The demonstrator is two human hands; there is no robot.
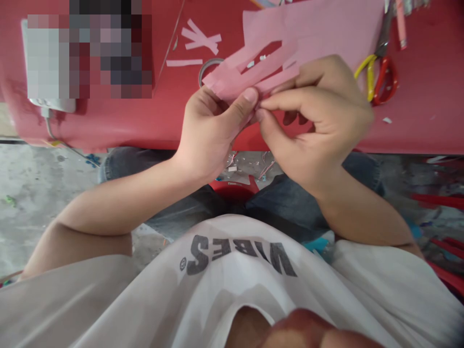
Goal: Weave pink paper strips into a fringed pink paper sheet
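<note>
A piece of pink paper (pixel 232 77) with long cut strips is held above the red table. My left hand (pixel 213 123) is closed on it, the thumb pressing on its near edge. Beside it, my right hand (pixel 315 113) pinches with thumb and forefinger at that same edge, by the left thumb. What sits between those right fingertips is too small to make out. Behind the hands lies a larger pink sheet (pixel 326 34). Part of a roll of tape (pixel 203 72) shows past the paper's left end.
Loose pink strips (pixel 201 37) lie at the back left. Scissors (pixel 379 72) with yellow and red handles rest to the right. On the left are a white box (pixel 54 104) with a cable and a blurred-out patch. The red table's (pixel 145 125) front edge runs above my knees.
</note>
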